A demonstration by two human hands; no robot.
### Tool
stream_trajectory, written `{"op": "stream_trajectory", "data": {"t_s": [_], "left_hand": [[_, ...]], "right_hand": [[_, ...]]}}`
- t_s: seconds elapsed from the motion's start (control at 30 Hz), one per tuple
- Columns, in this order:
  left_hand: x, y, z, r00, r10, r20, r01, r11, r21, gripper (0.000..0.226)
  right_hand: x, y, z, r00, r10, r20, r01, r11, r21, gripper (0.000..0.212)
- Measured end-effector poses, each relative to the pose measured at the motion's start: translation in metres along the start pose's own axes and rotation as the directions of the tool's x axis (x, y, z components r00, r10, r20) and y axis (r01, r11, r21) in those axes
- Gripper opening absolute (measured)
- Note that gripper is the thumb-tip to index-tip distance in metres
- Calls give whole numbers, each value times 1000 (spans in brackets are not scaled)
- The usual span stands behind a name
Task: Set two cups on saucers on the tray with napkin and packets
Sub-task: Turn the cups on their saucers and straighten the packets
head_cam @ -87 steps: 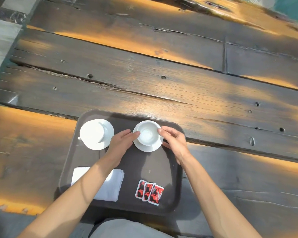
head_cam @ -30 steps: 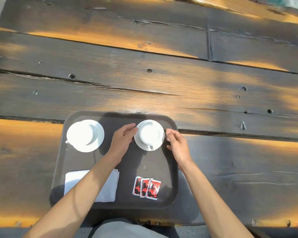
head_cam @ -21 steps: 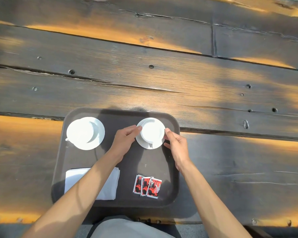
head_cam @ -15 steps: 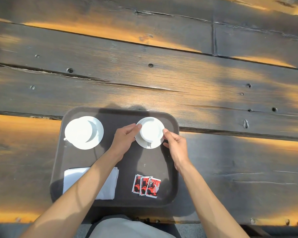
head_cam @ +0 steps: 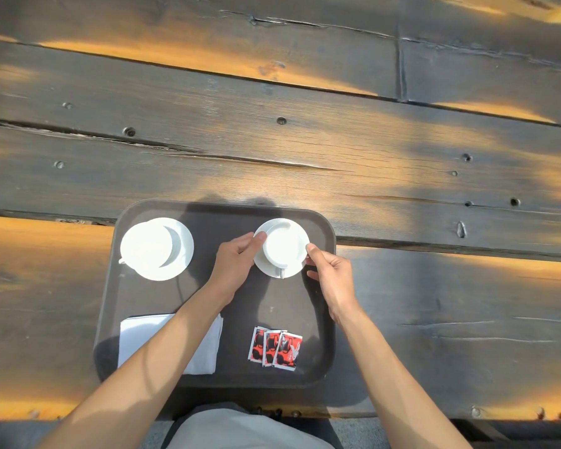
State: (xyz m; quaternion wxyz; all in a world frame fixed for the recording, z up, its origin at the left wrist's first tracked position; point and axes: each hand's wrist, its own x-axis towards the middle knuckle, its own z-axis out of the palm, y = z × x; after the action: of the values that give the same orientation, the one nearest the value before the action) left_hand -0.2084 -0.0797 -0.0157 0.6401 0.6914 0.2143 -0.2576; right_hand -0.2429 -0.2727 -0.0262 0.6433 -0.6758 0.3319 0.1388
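A dark brown tray (head_cam: 227,377) lies at the near edge of the wooden table. At its back right a white cup (head_cam: 284,244) stands on a white saucer (head_cam: 269,270), handle pointing toward me. My left hand (head_cam: 237,264) touches the cup's left side with its fingertips; my right hand (head_cam: 332,277) pinches its right rim. A second white cup (head_cam: 143,246) sits on its saucer (head_cam: 180,251) at the tray's back left. A folded white napkin (head_cam: 136,335) lies front left, partly under my left forearm. Three red packets (head_cam: 275,348) lie front right.
The table (head_cam: 305,150) is made of dark weathered planks with cracks, bolt holes and orange sunlit patches. Its near edge runs just below the tray, and my grey-clad lap (head_cam: 240,429) shows beneath it.
Both hands stayed on the right cup and saucer and nudged them slightly; the cup's handle has come round to point toward me. The view shifted a little.
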Motion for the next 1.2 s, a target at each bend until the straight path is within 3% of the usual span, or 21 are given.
{"op": "stream_trajectory", "data": {"t_s": [0.07, 0.27, 0.4, 0.57, 0.77, 0.93, 1.1, 1.2], "left_hand": [[2, -3, -1, 1000, 0, -7, -1, 1000, -29, 14], [1, -6, -2, 1000, 2, -5, -2, 999, -49, 31], [-3, -11, -9, 999, -2, 32, 5, 994, -112, 43], [-2, -14, -12, 1000, 4, 31, -1, 994, -105, 49], [-1, -14, -14, 999, 0, 32, 3, 994, -107, 59], [0, -13, -16, 997, -6, 78, 14, 994, -108, 37], [1, -14, -16, 998, -13, 54, 18, 994, -104, 63], [0, -14, -14, 999, -17, 42, 22, 994, -111, 58]], "right_hand": [[1, 1, 0, 1000, -4, 2, 4, 1000, 3, 46], [1, 0, -1, 999, -38, 37, 38, 999, 1, 49], [1, 0, -1, 998, -64, 3, 64, 998, 16, 23], [4, 1, 1, 991, -132, -30, 132, 991, 3, 12], [10, 6, -1, 999, -52, 10, 52, 999, 16, 33], [12, 9, 0, 1000, -10, 16, 10, 1000, 7, 40], [12, 11, -1, 1000, 7, 12, -7, 1000, 11, 40], [10, 10, -2, 1000, 14, 15, -14, 1000, 10, 38]]}}
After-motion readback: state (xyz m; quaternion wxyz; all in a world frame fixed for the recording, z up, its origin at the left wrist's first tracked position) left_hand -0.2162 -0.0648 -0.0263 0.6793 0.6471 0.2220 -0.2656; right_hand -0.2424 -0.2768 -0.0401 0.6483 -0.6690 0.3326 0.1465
